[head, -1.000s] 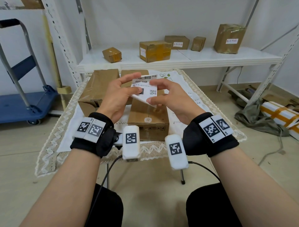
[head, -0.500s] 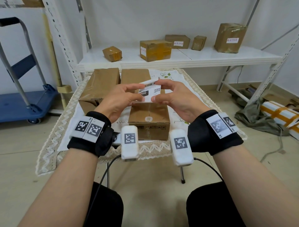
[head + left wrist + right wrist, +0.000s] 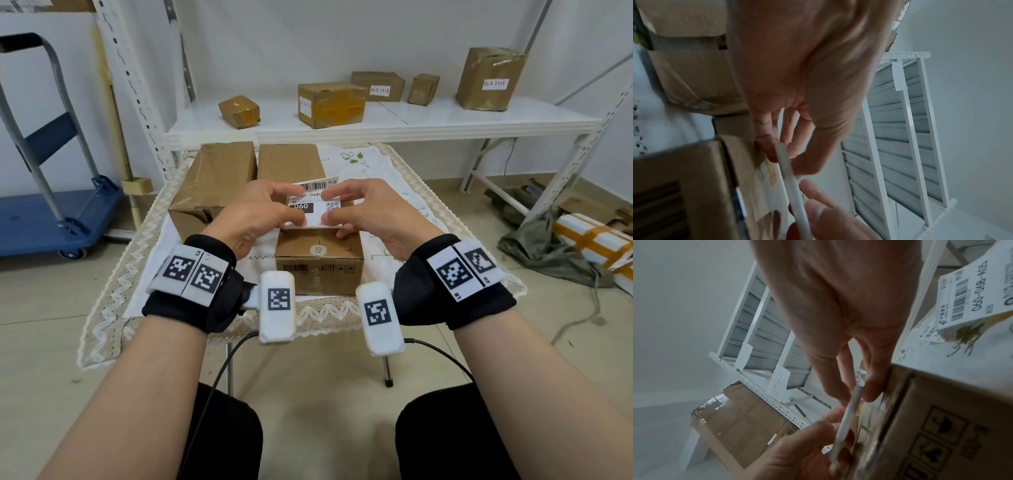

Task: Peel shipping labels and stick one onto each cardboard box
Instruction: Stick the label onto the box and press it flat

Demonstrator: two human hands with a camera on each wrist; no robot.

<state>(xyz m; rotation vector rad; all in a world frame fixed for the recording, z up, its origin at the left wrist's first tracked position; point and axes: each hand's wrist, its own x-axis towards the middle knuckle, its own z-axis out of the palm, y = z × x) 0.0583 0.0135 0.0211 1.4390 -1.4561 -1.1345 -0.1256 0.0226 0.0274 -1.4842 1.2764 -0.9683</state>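
From the head view, the main risk is that the label (image 3: pixel 313 205) goes down crooked or creased: it is held by both hands just above the top of the small box (image 3: pixel 318 260), and if one edge touches the cardboard first while the sheet sags, the sticky side could grab early and wrinkle, or fold onto itself. Whether the backing is already off cannot be told, so it may also be that the peel is not finished and the corner could tear. The left hand (image 3: pixel 255 216) has its fingers curled, thumb and fingertips pinching the label's left edge; the right hand (image 3: pixel 370 214) pinches the right edge the same way, with its lower fingers close to the box top. Two bigger boxes (image 3: pixel 219 178) stand behind on the cloth-covered surface (image 3: pixel 137 274), and neither shows a label on top from here. In the left wrist view the label (image 3: pixel 789 178) shows edge-on as a thin white strip, clamped between the left thumb and fingers, with the other hand's fingers (image 3: pixel 828 216) gripping it lower down; the box corner (image 3: pixel 701 186) sits just beside it, so a slip could press it against the side of the box. In the right wrist view the strip (image 3: pixel 846 418) is again seen edge-on, pinched by both hands right beside the box (image 3: pixel 941 426), and a stack of spare labels (image 3: pixel 972 293) lies on the cloth behind.
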